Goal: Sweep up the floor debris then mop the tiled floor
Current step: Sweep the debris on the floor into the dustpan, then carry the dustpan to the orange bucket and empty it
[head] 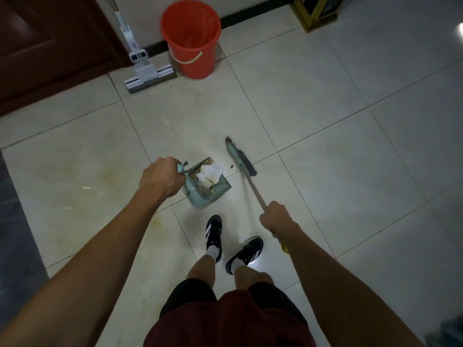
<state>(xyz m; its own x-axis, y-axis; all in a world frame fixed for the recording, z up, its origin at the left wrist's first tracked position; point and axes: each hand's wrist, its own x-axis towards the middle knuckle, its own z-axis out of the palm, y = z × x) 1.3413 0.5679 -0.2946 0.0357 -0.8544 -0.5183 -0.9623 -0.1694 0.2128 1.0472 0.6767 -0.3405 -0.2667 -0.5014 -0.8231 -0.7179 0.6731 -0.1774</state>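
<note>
My left hand grips the handle of a pale green dustpan that rests on the tiled floor in front of my feet. Crumpled white paper and brown scraps lie inside it. My right hand is closed on the wooden handle of a broom, whose green head with dark bristles sits just right of the dustpan's mouth. A small dark crumb lies between the broom and the pan. A white sponge mop leans against the wall at the back.
A red bucket stands by the wall next to the mop. A dark wooden door is at the left and a yellow-framed box at the back right. My black shoes stand behind the dustpan.
</note>
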